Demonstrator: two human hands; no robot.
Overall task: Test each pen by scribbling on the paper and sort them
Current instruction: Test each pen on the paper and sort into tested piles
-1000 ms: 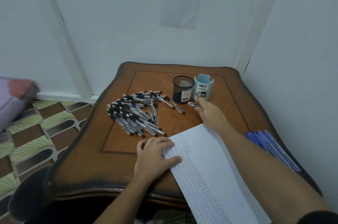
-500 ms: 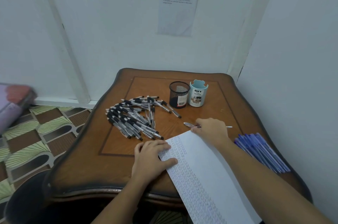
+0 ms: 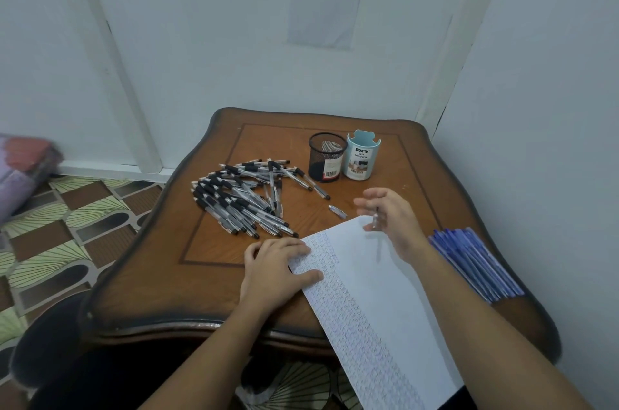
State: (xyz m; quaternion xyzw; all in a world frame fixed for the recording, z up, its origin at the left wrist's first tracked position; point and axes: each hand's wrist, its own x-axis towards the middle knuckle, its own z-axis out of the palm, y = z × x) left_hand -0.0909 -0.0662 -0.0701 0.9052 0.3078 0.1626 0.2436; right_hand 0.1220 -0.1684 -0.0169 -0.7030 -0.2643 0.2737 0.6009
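The left grip (image 3: 274, 270) lies flat with straight fingers, pressing the left edge of the paper (image 3: 385, 302) at lower centre of the frame. The right grip (image 3: 395, 218), over the paper's top corner, pinches 1 pen (image 3: 376, 221) that hangs nearly upright and blurred; its other fingers are spread. A loose cap (image 3: 337, 211) lies on the tabletop (image 3: 214, 292) just left of it. Black pens (image 3: 241, 200) are heaped at centre. A mesh cup (image 3: 327, 158) and a blue cup (image 3: 362, 156) stand behind them, touching. Blue pens (image 3: 475, 262) lie at the right edge.
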